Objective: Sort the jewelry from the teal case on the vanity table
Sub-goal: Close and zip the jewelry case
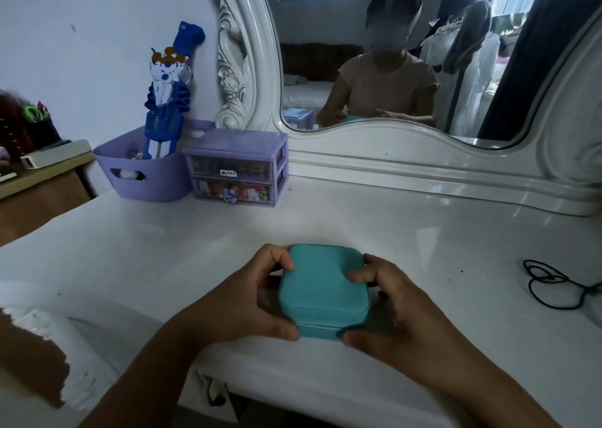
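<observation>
White vanity table point(423, 248): both hands grip the seemingly closed teal case point(324, 289).

Dim, bluish room light; soft glare on the glossy counter point(423, 238); wide-angle bending at edges; slightly soft focus.

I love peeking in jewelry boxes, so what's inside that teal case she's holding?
Nothing inside shows yet. The teal case is closed on the vanity table, lid down, with the left hand and right hand gripping its sides, so its contents are hidden.
</observation>
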A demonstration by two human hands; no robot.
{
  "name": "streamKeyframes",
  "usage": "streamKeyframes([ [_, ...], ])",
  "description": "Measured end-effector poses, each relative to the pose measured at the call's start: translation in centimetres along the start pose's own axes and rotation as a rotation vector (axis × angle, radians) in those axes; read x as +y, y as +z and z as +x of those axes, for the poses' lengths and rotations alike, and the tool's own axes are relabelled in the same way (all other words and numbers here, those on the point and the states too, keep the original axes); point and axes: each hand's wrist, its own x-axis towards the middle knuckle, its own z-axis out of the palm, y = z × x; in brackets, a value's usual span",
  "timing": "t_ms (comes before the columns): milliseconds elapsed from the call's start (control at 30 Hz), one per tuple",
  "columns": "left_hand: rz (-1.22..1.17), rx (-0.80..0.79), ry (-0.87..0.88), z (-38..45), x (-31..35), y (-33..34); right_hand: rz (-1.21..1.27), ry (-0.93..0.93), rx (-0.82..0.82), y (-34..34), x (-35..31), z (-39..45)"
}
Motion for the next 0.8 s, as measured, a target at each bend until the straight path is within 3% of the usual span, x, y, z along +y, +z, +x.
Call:
streamKeyframes([
  [200,0.175,0.031,0.041,1.1,0.4,1.3,0.238,0.107,-0.067,-1.2,-0.6,-0.4],
  [267,0.210,0.014,0.032,1.9,0.6,2.0,0.306,0.134,-0.017,-2.3,-0.9,-0.6],
  [400,0.233,-0.061,0.027,4.1,0.9,3.7,0.096,0.163,0.165,-4.7,0.7,-0.4],
  [533,0.260,-0.100,0.017,6.2,1.4,5.5,0.209,0.261,0.225,-6.8,3.5,0.9],
  [700,0.309,-0.159,0.007,8.2,1.9,6.2,0.379,0.342,0.103,-8.6,5.6,2.3],
  [800,0.290,-0.204,-0.004,8.8,1.6,6.1,0.338,0.354,-0.023,-9.3,6.4,2.8],
])
